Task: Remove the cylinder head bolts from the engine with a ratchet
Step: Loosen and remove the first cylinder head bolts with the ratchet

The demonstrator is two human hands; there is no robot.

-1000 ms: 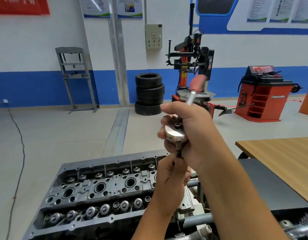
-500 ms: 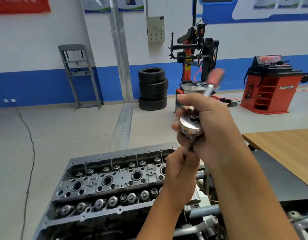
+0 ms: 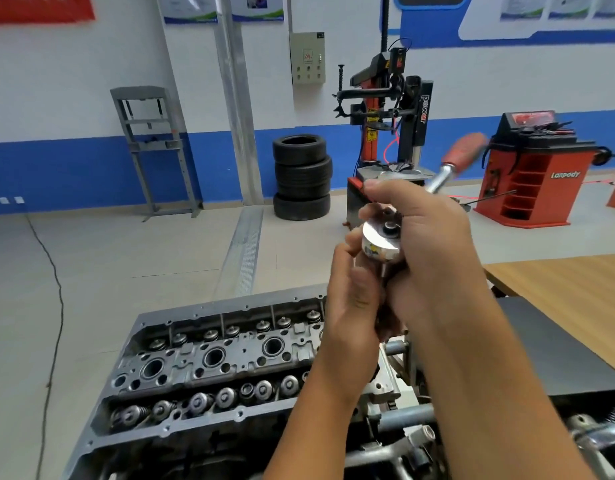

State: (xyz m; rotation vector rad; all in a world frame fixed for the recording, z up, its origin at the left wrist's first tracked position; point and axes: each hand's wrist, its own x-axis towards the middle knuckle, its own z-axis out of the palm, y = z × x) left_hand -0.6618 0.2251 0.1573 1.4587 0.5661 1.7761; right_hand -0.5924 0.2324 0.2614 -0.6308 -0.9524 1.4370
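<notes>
**A:** Where's the ratchet (image 3: 385,239) from your end?

**B:** I see it held up in the air above the right end of the cylinder head (image 3: 209,362). My right hand (image 3: 434,251) is wrapped round its shiny round head, fingers curled over the top and thumb side. The red handle points up and away to the right, blurred, toward the orange wheel balancer (image 3: 531,174).

**A:** And the left?

**B:** My left hand (image 3: 354,306) sits just below the ratchet head, fingers curled and pressed together around something under it. I catch a thin dark shaft coming down from the head into that grip, but I cannot tell what's on its end.

**A:** Is the tool on the engine?

**B:** I cannot tell; both hands cover the part of the cylinder head beneath them.

**A:** The cylinder head itself?

**B:** It lies open, running left from my hands: round wells down the middle and a row of valve springs along each long side.

**A:** Surroundings?

**B:** Beyond the cylinder head, a stack of tires (image 3: 301,178) by the blue-striped wall, a tire changer (image 3: 385,109) just right of it. A wooden table (image 3: 569,289) sits to the right of the cylinder head.
</notes>
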